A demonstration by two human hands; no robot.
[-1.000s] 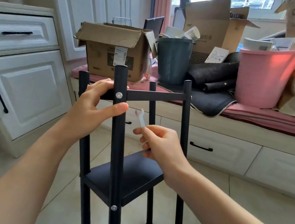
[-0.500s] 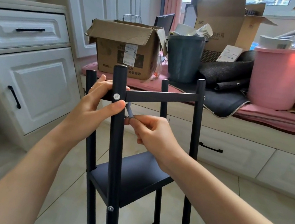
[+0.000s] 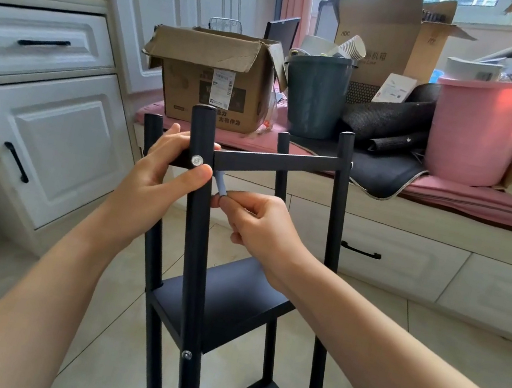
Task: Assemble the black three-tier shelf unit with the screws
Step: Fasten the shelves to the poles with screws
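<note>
At the top corner of the black metal three-tier shelf unit (image 3: 231, 295), our right hand (image 3: 259, 225) has brought the small flat silver wrench (image 3: 220, 182), pinched, behind the silver screw (image 3: 196, 160); left hand (image 3: 162, 174) grips post. Tightening can begin.

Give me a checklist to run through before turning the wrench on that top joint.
1. Left hand grips the front post at the joint: ok.
2. Right hand pinches the small wrench: ok.
3. Wrench head seated on a nut behind the post: cannot tell, hidden.
4. Top screw sits in its hole: ok.
5. Lower screw in place: ok.
6. Top shelf board fitted: not ok, only the crossbar shows.
</note>
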